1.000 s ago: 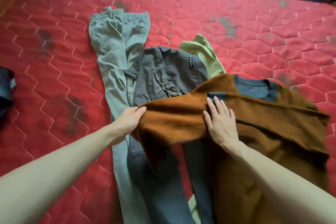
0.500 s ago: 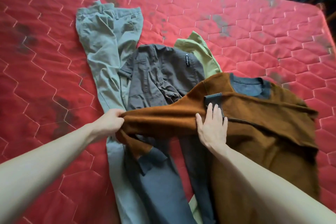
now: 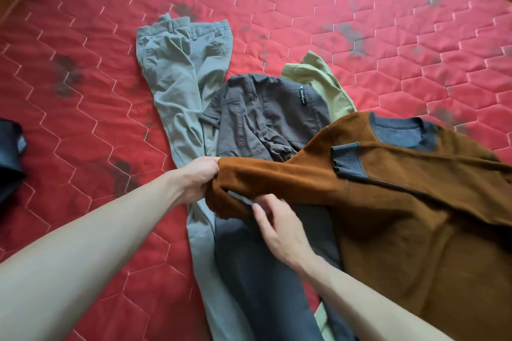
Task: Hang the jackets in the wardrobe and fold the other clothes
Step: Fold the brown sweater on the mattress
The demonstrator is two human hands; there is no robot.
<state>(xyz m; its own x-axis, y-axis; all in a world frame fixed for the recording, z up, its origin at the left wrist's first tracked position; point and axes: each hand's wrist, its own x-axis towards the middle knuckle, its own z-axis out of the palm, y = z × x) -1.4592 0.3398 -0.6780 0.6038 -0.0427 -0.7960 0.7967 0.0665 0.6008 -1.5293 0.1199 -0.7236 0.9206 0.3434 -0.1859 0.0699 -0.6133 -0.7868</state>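
While the left hand (image 3: pixel 198 180) grips the brown sweater (image 3: pixel 401 216) sleeve on the bed (image 3: pixel 83 91), the right hand (image 3: pixel 279 227), fingers loose, reaches for it. Next, fold it across.

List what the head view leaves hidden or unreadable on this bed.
- Green garment: mostly covered by the dark brown garment and the brown sweater; its type is unclear.
- Label on the dark brown garment: text too small to read.
- Black item: cut off by the left edge.
- Right hand: motion-blurred fingers, so its grip on the sleeve is unclear.
- Grey trousers: leg ends cut off by the bottom edge.
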